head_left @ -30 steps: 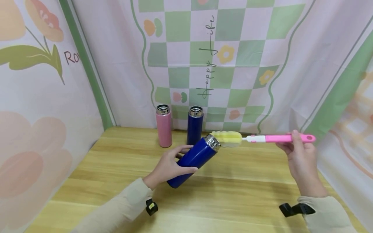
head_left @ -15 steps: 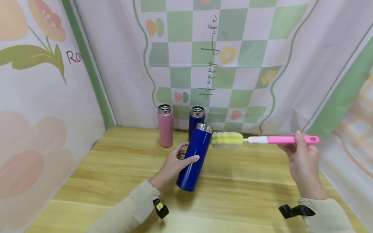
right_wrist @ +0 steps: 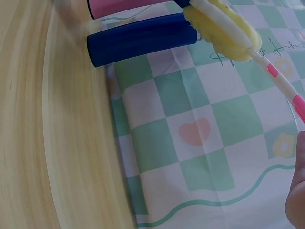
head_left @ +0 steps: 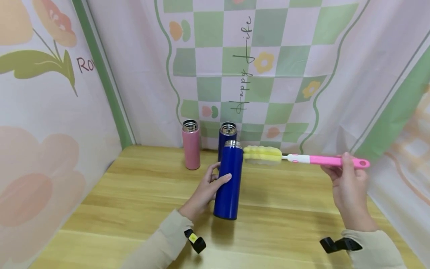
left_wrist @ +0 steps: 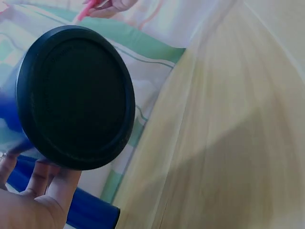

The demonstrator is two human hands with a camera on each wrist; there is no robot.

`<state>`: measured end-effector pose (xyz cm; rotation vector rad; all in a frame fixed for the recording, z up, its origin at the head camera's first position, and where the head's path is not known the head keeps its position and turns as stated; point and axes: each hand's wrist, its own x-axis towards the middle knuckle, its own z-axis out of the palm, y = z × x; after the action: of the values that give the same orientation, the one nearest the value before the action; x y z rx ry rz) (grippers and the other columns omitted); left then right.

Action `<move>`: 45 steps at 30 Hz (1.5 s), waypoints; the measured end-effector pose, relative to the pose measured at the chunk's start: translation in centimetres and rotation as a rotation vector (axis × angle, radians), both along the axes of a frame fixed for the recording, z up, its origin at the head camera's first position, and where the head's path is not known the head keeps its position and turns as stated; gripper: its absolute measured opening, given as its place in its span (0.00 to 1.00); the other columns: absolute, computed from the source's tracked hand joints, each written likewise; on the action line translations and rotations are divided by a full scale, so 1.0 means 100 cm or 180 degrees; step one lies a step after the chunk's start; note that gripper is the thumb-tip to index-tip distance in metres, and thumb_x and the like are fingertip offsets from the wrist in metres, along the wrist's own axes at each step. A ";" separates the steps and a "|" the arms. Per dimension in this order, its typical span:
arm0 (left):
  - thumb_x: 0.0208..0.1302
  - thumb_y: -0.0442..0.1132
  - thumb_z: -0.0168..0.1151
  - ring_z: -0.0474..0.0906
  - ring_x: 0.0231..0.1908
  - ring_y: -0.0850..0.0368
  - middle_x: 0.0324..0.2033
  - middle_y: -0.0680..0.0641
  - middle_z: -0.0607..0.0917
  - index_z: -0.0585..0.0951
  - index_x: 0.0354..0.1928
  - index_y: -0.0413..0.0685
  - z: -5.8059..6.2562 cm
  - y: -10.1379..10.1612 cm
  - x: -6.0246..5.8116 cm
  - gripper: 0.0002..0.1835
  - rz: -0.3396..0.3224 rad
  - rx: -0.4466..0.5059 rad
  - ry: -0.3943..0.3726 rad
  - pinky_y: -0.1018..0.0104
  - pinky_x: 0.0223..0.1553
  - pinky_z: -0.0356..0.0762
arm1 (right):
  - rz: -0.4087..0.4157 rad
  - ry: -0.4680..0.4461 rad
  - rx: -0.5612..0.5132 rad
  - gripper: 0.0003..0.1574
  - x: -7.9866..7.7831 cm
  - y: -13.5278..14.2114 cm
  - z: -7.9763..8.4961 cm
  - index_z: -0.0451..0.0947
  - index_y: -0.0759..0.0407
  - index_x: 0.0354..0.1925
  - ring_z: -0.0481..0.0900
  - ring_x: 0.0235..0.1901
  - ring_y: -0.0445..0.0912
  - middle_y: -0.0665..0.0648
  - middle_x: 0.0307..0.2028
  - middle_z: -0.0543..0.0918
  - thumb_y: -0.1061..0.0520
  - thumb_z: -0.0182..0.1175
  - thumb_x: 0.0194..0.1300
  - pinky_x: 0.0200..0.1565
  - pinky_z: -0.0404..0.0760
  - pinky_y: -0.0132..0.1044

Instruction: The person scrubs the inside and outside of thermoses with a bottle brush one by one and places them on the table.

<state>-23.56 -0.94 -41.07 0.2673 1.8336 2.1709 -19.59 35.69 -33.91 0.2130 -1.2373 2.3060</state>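
My left hand (head_left: 204, 190) grips a blue vacuum flask (head_left: 230, 183) around its body, fingers behind and thumb in front. The flask has no lid, leans slightly, and is held off the table; its black base (left_wrist: 76, 98) faces the left wrist camera. My right hand (head_left: 351, 194) holds a bottle brush (head_left: 324, 160) by its pink handle, level in the air. The brush's yellow sponge head (head_left: 263, 154) points left, beside the flask's upper part; whether they touch I cannot tell. In the right wrist view, only part of my right hand (right_wrist: 296, 191) shows.
At the back of the wooden table (head_left: 141, 183) stand an uncapped pink flask (head_left: 191, 149) and a second blue flask (head_left: 226, 140), partly hidden behind the held one. A checkered curtain (head_left: 252, 89) hangs close behind them, with printed cloth at both sides.
My left hand has swung the blue flask from a steep tilt to nearly upright and moved it slightly right. Its mouth has turned away from the brush. The right hand stays almost still.
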 end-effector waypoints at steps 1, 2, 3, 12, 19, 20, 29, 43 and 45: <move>0.62 0.60 0.68 0.82 0.47 0.46 0.52 0.40 0.78 0.62 0.73 0.68 0.000 0.001 -0.001 0.39 -0.0005 0.0012 0.0002 0.48 0.45 0.82 | 0.0000 0.0030 -0.0045 0.14 0.000 0.000 0.001 0.72 0.71 0.42 0.86 0.36 0.50 0.62 0.37 0.81 0.57 0.58 0.74 0.45 0.82 0.39; 0.63 0.60 0.67 0.82 0.47 0.46 0.52 0.40 0.78 0.62 0.73 0.70 0.001 0.001 -0.002 0.39 -0.0008 0.0010 0.0006 0.48 0.45 0.82 | -0.0008 0.0061 -0.0083 0.14 -0.001 0.000 0.001 0.72 0.71 0.42 0.87 0.36 0.51 0.63 0.37 0.81 0.58 0.58 0.74 0.45 0.82 0.39; 0.63 0.60 0.67 0.82 0.47 0.46 0.52 0.40 0.79 0.62 0.73 0.71 0.002 0.002 -0.002 0.38 -0.0005 -0.0009 0.0020 0.48 0.45 0.82 | -0.0012 0.0085 -0.0119 0.14 -0.001 0.000 0.001 0.72 0.71 0.41 0.87 0.36 0.51 0.63 0.37 0.81 0.58 0.58 0.73 0.44 0.82 0.39; 0.60 0.63 0.68 0.82 0.47 0.48 0.50 0.43 0.81 0.62 0.72 0.76 0.009 0.002 -0.004 0.39 0.0045 -0.0256 0.0213 0.46 0.43 0.82 | 0.0014 0.0133 -0.0409 0.13 -0.002 0.000 0.007 0.72 0.72 0.42 0.87 0.34 0.53 0.64 0.35 0.82 0.59 0.58 0.73 0.42 0.84 0.41; 0.58 0.64 0.69 0.81 0.49 0.47 0.51 0.44 0.81 0.63 0.71 0.81 0.011 0.004 -0.003 0.41 0.0075 -0.0292 0.0247 0.45 0.44 0.82 | -0.0011 0.0058 -0.0573 0.14 0.001 0.000 0.010 0.72 0.71 0.42 0.87 0.34 0.53 0.64 0.35 0.83 0.58 0.60 0.72 0.42 0.84 0.41; 0.58 0.64 0.69 0.81 0.49 0.47 0.51 0.44 0.81 0.63 0.71 0.80 0.011 0.005 -0.003 0.40 0.0086 -0.0267 0.0261 0.45 0.44 0.82 | -0.0007 0.0064 -0.0597 0.14 0.001 0.000 0.010 0.72 0.71 0.42 0.87 0.34 0.53 0.64 0.35 0.83 0.59 0.60 0.72 0.42 0.84 0.41; 0.62 0.62 0.67 0.82 0.48 0.48 0.51 0.44 0.82 0.64 0.71 0.78 0.007 0.014 -0.006 0.36 0.0128 -0.0104 0.0206 0.48 0.42 0.82 | 0.0065 0.0073 -0.0627 0.12 0.001 -0.001 0.011 0.73 0.71 0.41 0.87 0.34 0.53 0.64 0.35 0.83 0.60 0.60 0.72 0.42 0.84 0.41; 0.64 0.63 0.64 0.81 0.51 0.45 0.55 0.40 0.81 0.59 0.73 0.78 0.007 0.005 -0.006 0.38 0.0217 0.0132 0.0195 0.45 0.48 0.80 | 0.0234 0.0083 0.0171 0.12 0.007 -0.003 0.003 0.77 0.72 0.39 0.86 0.32 0.50 0.62 0.32 0.83 0.62 0.53 0.76 0.39 0.85 0.38; 0.65 0.63 0.63 0.82 0.51 0.45 0.54 0.40 0.82 0.59 0.74 0.77 0.007 0.003 -0.006 0.38 0.0224 0.0174 0.0185 0.45 0.48 0.80 | 0.0313 0.0042 0.0287 0.12 0.009 -0.003 0.002 0.78 0.71 0.40 0.86 0.33 0.49 0.61 0.33 0.83 0.62 0.53 0.76 0.40 0.84 0.38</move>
<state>-24.16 -0.61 -40.38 0.2845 1.8425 2.2863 -18.71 35.41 -33.75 0.3270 -1.3532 2.3292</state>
